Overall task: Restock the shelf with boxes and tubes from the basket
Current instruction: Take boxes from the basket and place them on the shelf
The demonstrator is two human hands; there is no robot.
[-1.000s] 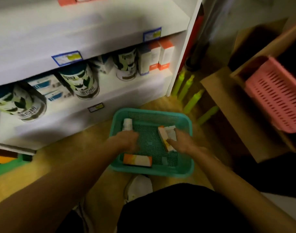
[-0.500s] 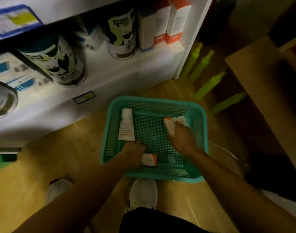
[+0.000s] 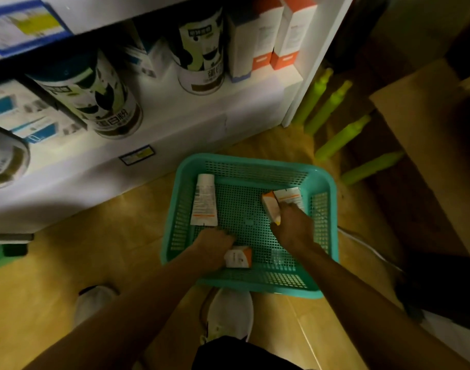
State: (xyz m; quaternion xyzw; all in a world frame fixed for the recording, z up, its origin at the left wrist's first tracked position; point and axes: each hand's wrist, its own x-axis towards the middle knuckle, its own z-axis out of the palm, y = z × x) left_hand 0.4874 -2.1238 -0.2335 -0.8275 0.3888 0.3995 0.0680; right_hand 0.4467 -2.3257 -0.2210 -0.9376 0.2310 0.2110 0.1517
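A teal mesh basket (image 3: pixel 323 182) sits on the wooden floor in front of the white shelf (image 3: pixel 175 129). A white tube (image 3: pixel 204 200) lies at the basket's left side. My left hand (image 3: pixel 215 243) grips a white and orange box (image 3: pixel 239 257) near the basket's front wall. My right hand (image 3: pixel 292 225) grips another white and orange box (image 3: pixel 271 206); a second white tube (image 3: pixel 288 196) lies against it, and I cannot tell whether the fingers hold that too.
The low shelf holds large tins (image 3: pixel 95 94), blue and white cartons (image 3: pixel 28 113) and tall orange and white boxes (image 3: pixel 276 30). Green bottles (image 3: pixel 332 102) lie on the floor to the right beside a cardboard box (image 3: pixel 428 129). My white shoes (image 3: pixel 228 313) stand just behind the basket.
The camera has tilted down and closer to the basket. My left hand moved back from the basket's middle to the orange box at the front; my right hand stays on its box.
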